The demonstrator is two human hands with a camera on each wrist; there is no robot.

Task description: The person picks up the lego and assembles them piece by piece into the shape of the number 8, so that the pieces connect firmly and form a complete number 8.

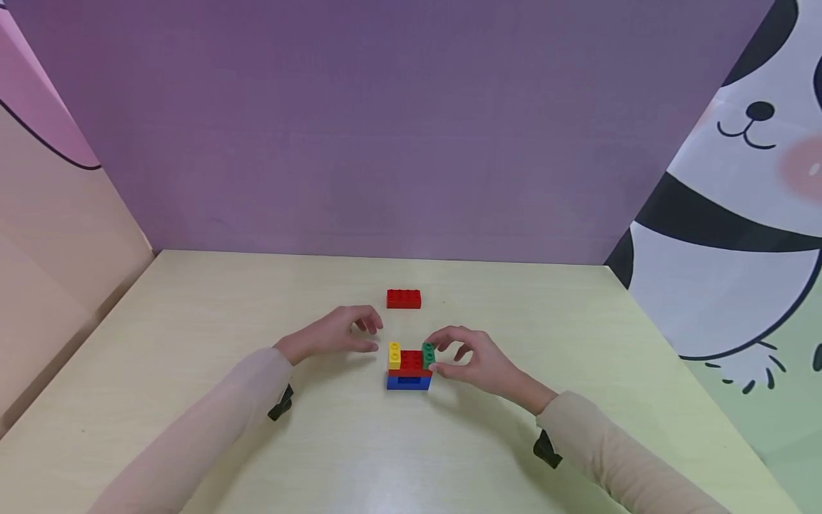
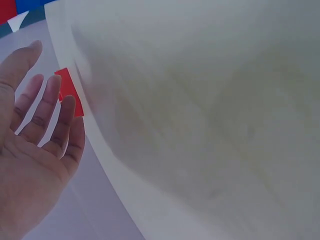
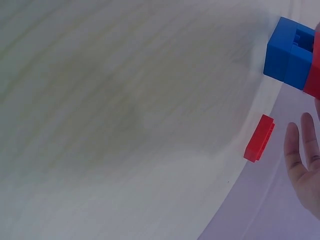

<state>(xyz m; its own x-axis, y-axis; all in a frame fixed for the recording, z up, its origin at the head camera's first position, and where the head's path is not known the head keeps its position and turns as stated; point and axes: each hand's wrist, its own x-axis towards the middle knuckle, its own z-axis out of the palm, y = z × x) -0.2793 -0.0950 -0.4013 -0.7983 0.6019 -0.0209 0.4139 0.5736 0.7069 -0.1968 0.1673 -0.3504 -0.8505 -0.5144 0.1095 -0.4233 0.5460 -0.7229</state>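
Blue bricks (image 1: pixel 408 384) form the base of a small stack on the table, with a red brick (image 1: pixel 411 363) across them. On the stack's left end stands a yellow brick (image 1: pixel 394 355). My right hand (image 1: pixel 478 363) pinches a green brick (image 1: pixel 428 355) between thumb and fingers at the right end. In the right wrist view the stack's blue part (image 3: pixel 287 55) shows at the edge, and the green brick is hidden there. Just left of the stack hovers my left hand (image 1: pixel 337 333), fingers loosely bent, nothing in its grasp; its palm (image 2: pixel 35 175) faces the left wrist camera.
A loose red brick (image 1: pixel 403 299) lies behind the stack, toward the far side of the pale table (image 1: pixel 308 457). A purple panel (image 1: pixel 385 128) rises along the back edge. A panda picture (image 1: pixel 726 285) covers the right-hand panel.
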